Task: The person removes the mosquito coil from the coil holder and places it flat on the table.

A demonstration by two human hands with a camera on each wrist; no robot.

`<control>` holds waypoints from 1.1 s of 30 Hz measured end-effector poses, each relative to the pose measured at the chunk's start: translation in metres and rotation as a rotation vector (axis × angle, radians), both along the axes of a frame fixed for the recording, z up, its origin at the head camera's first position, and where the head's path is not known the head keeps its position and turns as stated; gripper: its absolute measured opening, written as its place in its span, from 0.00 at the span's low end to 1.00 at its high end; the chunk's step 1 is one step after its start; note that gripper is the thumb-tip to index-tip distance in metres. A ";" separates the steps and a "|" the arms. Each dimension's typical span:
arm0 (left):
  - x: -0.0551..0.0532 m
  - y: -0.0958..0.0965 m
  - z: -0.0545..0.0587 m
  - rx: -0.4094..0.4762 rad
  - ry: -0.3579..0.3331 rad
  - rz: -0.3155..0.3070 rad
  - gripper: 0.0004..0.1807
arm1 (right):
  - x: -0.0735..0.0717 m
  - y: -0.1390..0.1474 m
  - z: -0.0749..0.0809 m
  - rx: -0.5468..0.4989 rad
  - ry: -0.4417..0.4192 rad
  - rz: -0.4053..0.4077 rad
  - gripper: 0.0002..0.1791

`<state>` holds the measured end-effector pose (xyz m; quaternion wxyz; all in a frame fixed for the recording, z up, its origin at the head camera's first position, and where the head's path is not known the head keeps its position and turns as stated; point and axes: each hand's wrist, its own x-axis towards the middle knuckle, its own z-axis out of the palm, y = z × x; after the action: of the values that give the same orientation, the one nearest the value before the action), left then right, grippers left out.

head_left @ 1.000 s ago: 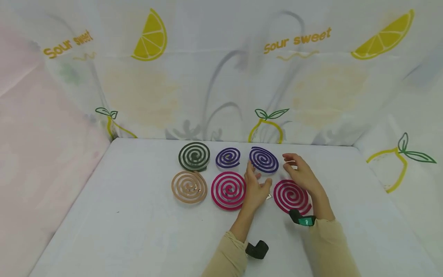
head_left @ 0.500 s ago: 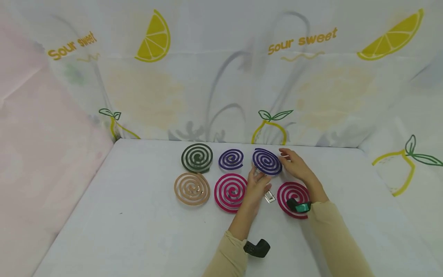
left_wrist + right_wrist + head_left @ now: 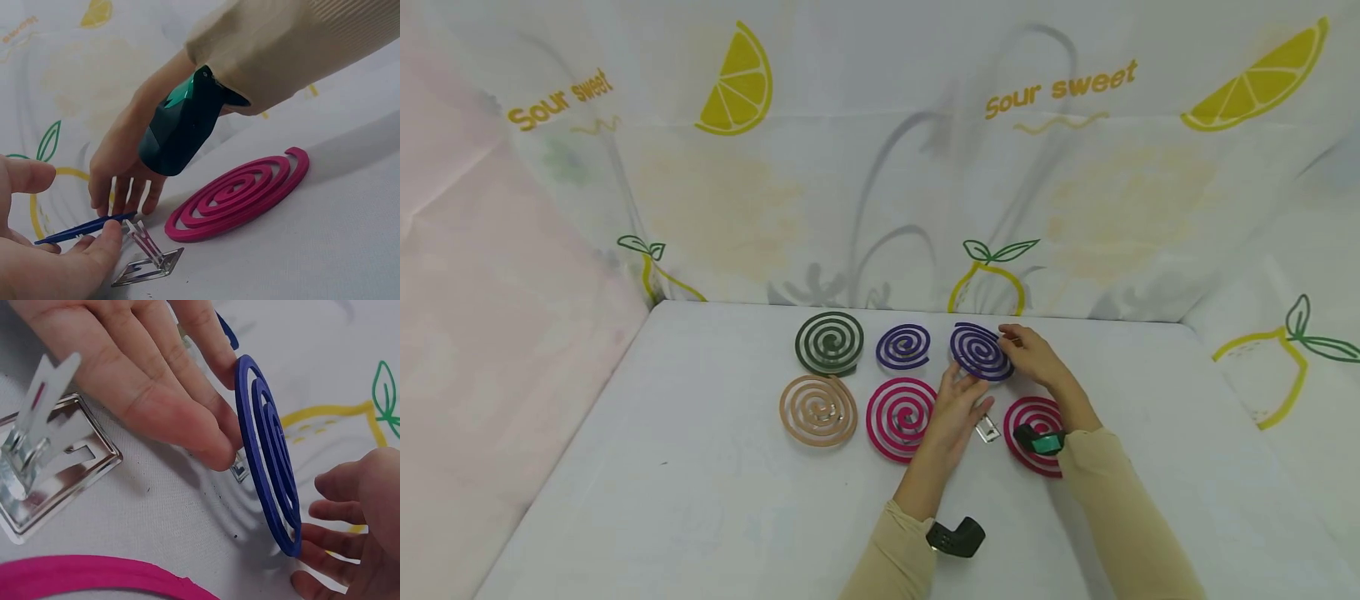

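Note:
A dark blue mosquito coil [image 3: 981, 352] is tilted on edge between my hands at the back right. From its near left side my left hand [image 3: 953, 410] reaches in, fingertips touching the rim and thumb held apart. At the right rim, the fingers of my right hand [image 3: 1034, 357] touch the coil, the thumb standing off it in the right wrist view. A square metal coil stand [image 3: 56, 469] with upright prongs lies beside the left hand. Partly covered by the wrist device, a magenta coil [image 3: 240, 197] lies to the right.
To the left lie a green coil [image 3: 829, 342], a smaller blue coil [image 3: 902, 347], a tan coil [image 3: 817, 410] and a pink coil [image 3: 898, 412]. Behind the white table [image 3: 700, 508] rises a lemon-print cloth [image 3: 850, 167].
My right hand has moved left to the blue coil's rim. My left fingers have shifted to its near edge, uncovering the metal stand. The camera view has shifted slightly.

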<state>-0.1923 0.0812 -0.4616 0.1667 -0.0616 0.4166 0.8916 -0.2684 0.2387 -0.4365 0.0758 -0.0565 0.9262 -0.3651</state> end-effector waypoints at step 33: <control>0.002 -0.002 0.002 -0.021 0.012 -0.014 0.37 | 0.001 0.000 0.000 -0.069 0.023 -0.028 0.24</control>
<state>-0.1907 0.0795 -0.4594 0.1698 -0.0552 0.4273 0.8863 -0.2672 0.2388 -0.4367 0.0581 -0.0504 0.9145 -0.3972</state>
